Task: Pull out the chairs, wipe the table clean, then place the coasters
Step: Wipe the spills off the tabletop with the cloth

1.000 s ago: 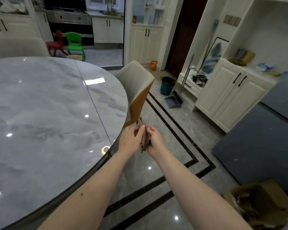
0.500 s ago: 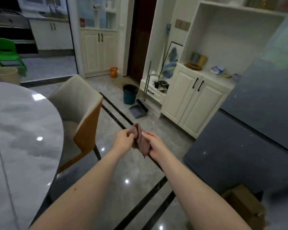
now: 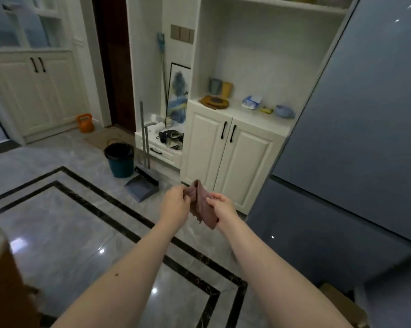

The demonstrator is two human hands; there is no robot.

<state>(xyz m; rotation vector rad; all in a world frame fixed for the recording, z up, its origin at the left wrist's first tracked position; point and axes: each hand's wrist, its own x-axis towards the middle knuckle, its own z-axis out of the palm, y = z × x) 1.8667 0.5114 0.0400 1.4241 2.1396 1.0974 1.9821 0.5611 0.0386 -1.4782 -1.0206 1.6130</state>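
A small brownish-purple cloth (image 3: 202,205) hangs crumpled between my two hands, held out in front of me above the tiled floor. My left hand (image 3: 176,204) pinches its upper left edge. My right hand (image 3: 222,207) grips its right side. Brown coasters (image 3: 214,102) lie in a stack on the white cabinet's counter ahead, beside two cups (image 3: 221,86). Only an orange and cream corner of a chair (image 3: 1,268) shows at the bottom left. The table is out of view.
A white cabinet (image 3: 230,152) with black handles stands ahead. A teal bin (image 3: 119,159) and a grey dustpan (image 3: 141,187) sit on the floor to its left. A large grey-blue fridge (image 3: 353,138) fills the right. A cardboard box (image 3: 341,306) lies at the bottom right.
My view has swung right, away from the table and chair, toward the white cabinet and fridge. Both hands keep hold of the cloth and have pulled it a little wider.
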